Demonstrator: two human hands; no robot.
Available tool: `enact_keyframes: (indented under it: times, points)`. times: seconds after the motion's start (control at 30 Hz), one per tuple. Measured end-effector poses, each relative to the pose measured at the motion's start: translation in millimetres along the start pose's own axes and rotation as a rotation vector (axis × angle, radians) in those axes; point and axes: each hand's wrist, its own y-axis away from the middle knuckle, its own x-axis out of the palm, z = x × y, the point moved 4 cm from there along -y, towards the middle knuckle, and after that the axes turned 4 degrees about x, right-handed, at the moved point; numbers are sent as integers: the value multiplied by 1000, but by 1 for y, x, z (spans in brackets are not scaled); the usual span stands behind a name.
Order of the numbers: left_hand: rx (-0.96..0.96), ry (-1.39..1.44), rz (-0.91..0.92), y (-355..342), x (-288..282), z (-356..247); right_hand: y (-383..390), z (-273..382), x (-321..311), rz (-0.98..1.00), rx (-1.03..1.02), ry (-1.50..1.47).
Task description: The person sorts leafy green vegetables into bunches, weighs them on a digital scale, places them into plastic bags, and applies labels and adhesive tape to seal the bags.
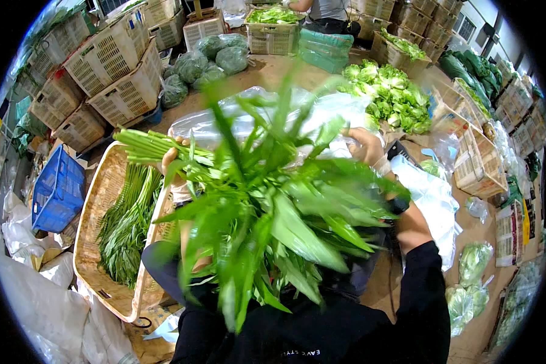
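Observation:
A big bunch of water spinach (255, 200), long green stems and narrow leaves, fills the middle of the view, its leaves partly blurred. My left hand (170, 162) is closed around its stems, which point to the left. My right hand (368, 147) is at the right of the leaves, beside the clear plastic sheeting (224, 119). Its fingers are curled and partly hidden by leaves, and what they grip does not show. More water spinach (127, 227) lies in a worn, pale plastic crate (80, 242) at my left.
Heaped lettuce (394, 97) lies ahead on the right. A blue crate (58, 188) stands at far left, with stacked pale crates (112, 51) behind. Filled green bags (209, 57) sit at the back. White plastic bags (428, 206) and bagged vegetables (474, 264) are at right. Another person (327, 12) sits far ahead.

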Motion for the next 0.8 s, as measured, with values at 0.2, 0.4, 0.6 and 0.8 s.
enact_keyframes:
  times: [0.2,0.4,0.6,0.8]
  points:
    - [-258,-144,-150,90,-37,46,24,-53,78,-133,738,-1257]
    - [-217,-125,-121,111,-22,42,79,13,90,787,719,-1380]
    - [-4,24,-21,72,12,27,52,17,80,366,460,-1487]
    - [296,-249,-135,40,-21,-9,-8,87,44,657,417,-1573]
